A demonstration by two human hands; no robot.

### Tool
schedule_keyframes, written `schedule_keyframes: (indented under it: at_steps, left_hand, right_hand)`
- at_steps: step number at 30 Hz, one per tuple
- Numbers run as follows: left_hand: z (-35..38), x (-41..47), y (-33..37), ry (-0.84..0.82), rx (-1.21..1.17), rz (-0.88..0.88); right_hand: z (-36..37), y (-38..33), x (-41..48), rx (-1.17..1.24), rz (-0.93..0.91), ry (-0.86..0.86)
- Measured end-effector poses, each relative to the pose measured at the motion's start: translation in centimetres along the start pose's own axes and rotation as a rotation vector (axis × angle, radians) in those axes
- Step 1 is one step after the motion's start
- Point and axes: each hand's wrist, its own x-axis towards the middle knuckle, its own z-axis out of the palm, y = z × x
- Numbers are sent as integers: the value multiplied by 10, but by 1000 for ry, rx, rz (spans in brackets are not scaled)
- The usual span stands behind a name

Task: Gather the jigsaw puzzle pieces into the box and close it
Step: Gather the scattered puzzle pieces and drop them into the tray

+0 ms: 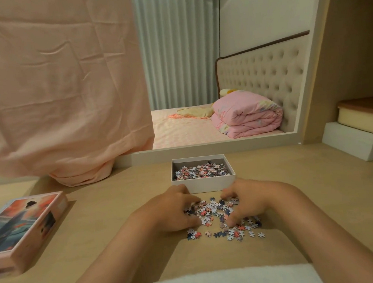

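Puzzle pieces [215, 207] heaped before open box [203, 185], left hand [173, 209], right hand [250, 201] — both curled round them

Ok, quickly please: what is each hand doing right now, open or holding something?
Left hand: fingers and thumb curled round the loose puzzle pieces on its side.
Right hand: curled round the same pile, opposite side.

A peach cloth [54, 96] hangs from ten o'clock down onto the wooden counter [119, 213], covering the left part of the mirror [204, 149]. At one o'clock the mirror shows a green curtain [178, 52], a tufted headboard [260, 68] and a folded pink quilt [246, 118] on a bed [180, 133]. At three o'clock a cream container [362, 120] sits on a white block [355, 148]; a white towel [225, 281] lies at six o'clock.
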Motion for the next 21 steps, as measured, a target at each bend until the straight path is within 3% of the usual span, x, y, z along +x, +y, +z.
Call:
schedule_keyframes:
  at_steps: [6, 11, 15, 21]
  left_hand:
    - [8, 6, 5, 113, -98, 69]
    - [-2, 0, -5, 106, -113, -15]
    - [-3, -5, -9, -32, -11, -95]
    - [1, -1, 2, 82, -97, -5]
  right_hand:
    - [12, -12, 9, 127, -106, 152]
    - [10, -10, 9, 144, -120, 271]
    - [20, -17, 12, 2, -66, 148]
    - [29, -30, 20, 28, -125, 215]
